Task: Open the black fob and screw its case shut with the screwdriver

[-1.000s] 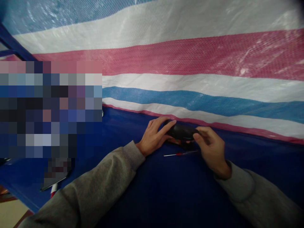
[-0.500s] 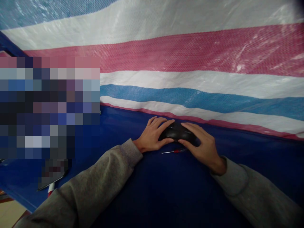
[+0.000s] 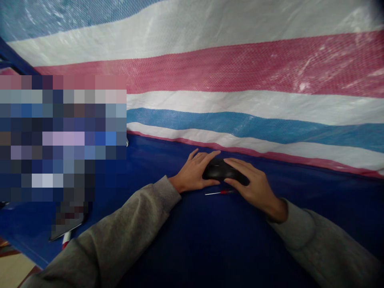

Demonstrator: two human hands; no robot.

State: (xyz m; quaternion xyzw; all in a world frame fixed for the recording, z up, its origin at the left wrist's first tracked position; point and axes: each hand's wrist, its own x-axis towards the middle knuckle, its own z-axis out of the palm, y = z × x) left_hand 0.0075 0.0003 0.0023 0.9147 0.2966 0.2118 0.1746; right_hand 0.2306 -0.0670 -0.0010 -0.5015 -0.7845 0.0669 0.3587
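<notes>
A black rounded object (image 3: pixel 221 171), shaped like a computer mouse, lies on the dark blue table cover (image 3: pixel 210 232) near the striped tarp. My left hand (image 3: pixel 195 174) grips its left side, fingers curled over the top. My right hand (image 3: pixel 255 186) covers its right side with the fingers pressed down on it. A small screwdriver with a red handle (image 3: pixel 219 193) lies on the cover just in front of the object, between my wrists. Both arms wear grey sleeves.
A red, white and blue striped tarp (image 3: pixel 240 80) hangs as a wall right behind the table. At the left is a blurred-out area, with a dark flat thing and a red-and-white pen (image 3: pixel 66 237) near the table's front edge.
A second ago my right hand pinched the object's right end, lifted slightly; it has since lowered and lies flat over the object, which now rests on the cover. My left hand stayed.
</notes>
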